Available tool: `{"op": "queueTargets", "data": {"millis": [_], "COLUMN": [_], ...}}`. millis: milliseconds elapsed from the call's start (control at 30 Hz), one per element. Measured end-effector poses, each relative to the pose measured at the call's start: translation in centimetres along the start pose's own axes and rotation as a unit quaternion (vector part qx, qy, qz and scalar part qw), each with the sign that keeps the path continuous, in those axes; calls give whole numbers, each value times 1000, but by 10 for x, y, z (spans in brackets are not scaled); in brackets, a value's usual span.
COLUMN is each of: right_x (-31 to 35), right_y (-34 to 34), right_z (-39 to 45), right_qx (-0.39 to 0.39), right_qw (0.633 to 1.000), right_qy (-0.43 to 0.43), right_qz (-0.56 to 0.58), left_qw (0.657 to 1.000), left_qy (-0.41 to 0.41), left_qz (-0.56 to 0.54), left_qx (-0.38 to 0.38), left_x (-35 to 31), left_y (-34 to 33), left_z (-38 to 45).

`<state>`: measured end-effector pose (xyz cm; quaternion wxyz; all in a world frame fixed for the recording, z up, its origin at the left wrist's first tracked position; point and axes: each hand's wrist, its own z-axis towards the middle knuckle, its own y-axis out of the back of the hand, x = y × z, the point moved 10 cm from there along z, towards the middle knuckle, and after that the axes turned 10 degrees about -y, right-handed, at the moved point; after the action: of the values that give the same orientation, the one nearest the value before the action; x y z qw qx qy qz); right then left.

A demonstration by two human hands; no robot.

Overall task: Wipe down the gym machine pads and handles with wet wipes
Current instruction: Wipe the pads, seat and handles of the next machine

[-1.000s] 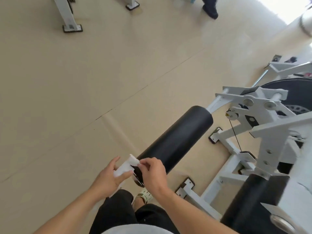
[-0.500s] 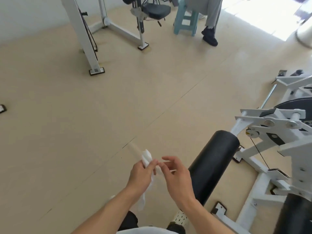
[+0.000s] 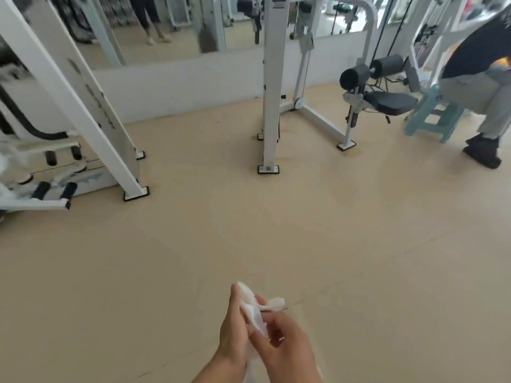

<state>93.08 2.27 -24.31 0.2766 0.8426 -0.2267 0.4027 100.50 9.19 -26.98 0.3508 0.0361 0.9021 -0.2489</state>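
In the head view we have lifted our gaze off the black roller pad, now out of sight, and our left hand (image 3: 235,330) and right hand (image 3: 282,345) both pinch the wipe (image 3: 253,309) between curled fingers, so we judge we're refolding it before the next machine (image 3: 378,87).

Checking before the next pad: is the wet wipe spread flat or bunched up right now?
Bunched up. The wet wipe is crumpled between the left hand and right hand, held over the floor, touching no pad.
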Motion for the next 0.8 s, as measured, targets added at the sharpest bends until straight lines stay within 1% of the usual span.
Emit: {"op": "queueTargets", "data": {"millis": [67, 133, 233, 367, 433, 533, 567, 633, 733, 800], "right_x": [23, 47, 80, 135, 162, 200, 214, 237, 256, 261], "right_y": [-7, -14, -24, -48, -65, -97, -108, -135, -190, -231], "right_z": [19, 39, 70, 102, 115, 126, 127, 125, 116, 107], "right_qx": [8, 23, 59, 124, 156, 206, 224, 270, 350, 406], "right_qw": [1000, 999, 997, 989, 984, 973, 968, 954, 930, 908], "right_qy": [14, 28, 35, 57, 67, 96, 110, 129, 116, 98], "right_qz": [15, 25, 34, 49, 52, 34, 30, 17, -15, -39], "left_qw": [997, 996, 993, 981, 969, 948, 944, 941, 927, 918], "left_qy": [32, 37, -31, -109, -161, -205, -213, -206, -199, -208], "left_qz": [-67, -67, 0, 59, 77, 106, 87, 15, -73, -110], "left_qx": [-14, -40, -117, -150, -172, -220, -235, -268, -310, -319], "left_x": [-9, -24, -65, -126, -157, -186, -191, -197, -209, -222], "left_y": [0, 6, 27, 28, 36, 61, 71, 97, 143, 175], "left_z": [16, 34, 61, 79, 81, 77, 74, 64, 51, 44]}}
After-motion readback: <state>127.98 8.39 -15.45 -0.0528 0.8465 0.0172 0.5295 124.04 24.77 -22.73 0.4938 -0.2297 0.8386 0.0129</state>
